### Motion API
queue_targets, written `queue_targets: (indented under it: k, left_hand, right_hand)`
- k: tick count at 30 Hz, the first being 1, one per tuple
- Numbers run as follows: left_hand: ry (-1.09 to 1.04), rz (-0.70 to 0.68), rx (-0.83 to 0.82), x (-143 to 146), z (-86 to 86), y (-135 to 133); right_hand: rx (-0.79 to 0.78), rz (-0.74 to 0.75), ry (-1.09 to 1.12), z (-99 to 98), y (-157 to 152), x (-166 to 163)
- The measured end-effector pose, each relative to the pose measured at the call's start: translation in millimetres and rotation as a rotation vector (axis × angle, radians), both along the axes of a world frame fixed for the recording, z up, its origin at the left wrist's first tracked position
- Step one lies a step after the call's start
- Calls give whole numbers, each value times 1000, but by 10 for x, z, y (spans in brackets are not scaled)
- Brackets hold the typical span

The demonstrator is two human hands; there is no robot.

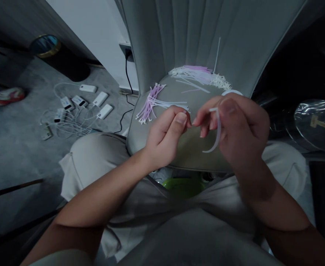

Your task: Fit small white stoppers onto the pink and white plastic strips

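Note:
Above the front of the chair seat, my left hand (pixel 168 135) is closed, its thumb pressed on the curled index finger. Whatever lies in that pinch is hidden. Close beside it on the right, my right hand (pixel 240 129) is bent with thumb and fingers together on a thin, pale, flexible strip (pixel 218 133). The strip curves downward and has a small crosspiece at its upper end. A bundle of purple and white strips (pixel 151 101) with white tips lies on the seat beyond my left hand. Farther back is a larger pile of similar strips (pixel 198 75).
The grey padded chair (pixel 184 147) stands between my knees. A white round edge (pixel 232 92) shows behind my right hand. White power banks (pixel 100 99) with tangled cables lie on the floor at left, near a dark cylindrical bin (pixel 65 62). Something green (pixel 183 186) sits under the seat.

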State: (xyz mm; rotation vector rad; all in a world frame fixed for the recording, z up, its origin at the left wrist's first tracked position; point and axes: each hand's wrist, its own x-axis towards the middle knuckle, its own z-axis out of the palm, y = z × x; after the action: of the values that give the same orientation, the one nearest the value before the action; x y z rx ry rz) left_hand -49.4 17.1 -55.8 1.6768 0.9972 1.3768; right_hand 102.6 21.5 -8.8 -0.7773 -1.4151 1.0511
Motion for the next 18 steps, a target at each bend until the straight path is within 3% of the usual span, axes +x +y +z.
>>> queue_targets:
  k: [9, 18]
  left_hand:
    - [-43, 34, -25, 13, -4, 14]
    - [-57, 47, -21, 24, -23, 24]
  right_hand:
    - [119, 4, -266, 153, -73, 122]
    - [181, -11, -398, 132, -93, 160]
